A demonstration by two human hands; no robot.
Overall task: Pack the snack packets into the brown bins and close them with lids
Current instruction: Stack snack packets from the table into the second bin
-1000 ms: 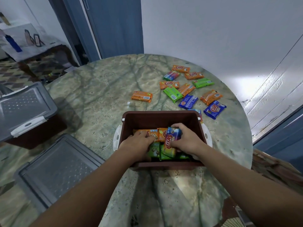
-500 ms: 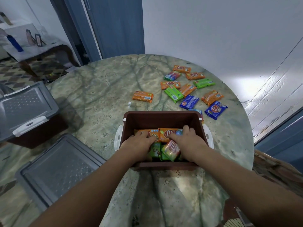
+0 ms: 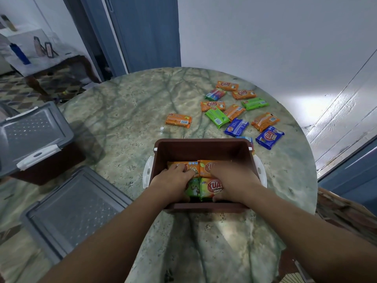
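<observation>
An open brown bin (image 3: 204,142) with white side latches stands at the near middle of the round marble table (image 3: 122,111). Orange and green snack packets lie packed inside it. My left hand (image 3: 173,181) rests flat on the packets at the bin's left side, fingers reaching an orange packet (image 3: 183,165). On the right side, my right hand (image 3: 236,180) lies over a green-and-yellow snack packet (image 3: 210,187) with its thumb hooked round the packet's near edge. Loose snack packets (image 3: 234,111) lie scattered beyond the bin at the far right.
A grey lid (image 3: 71,211) lies loose at the near left of the table. Behind it, a second brown bin (image 3: 49,164) stands with its grey lid on. One orange packet (image 3: 178,120) lies alone mid-table. A blue door and white wall are behind.
My right hand has brought the packet it held upright down flat into the bin's near right corner. My left hand stayed on the packets at the left.
</observation>
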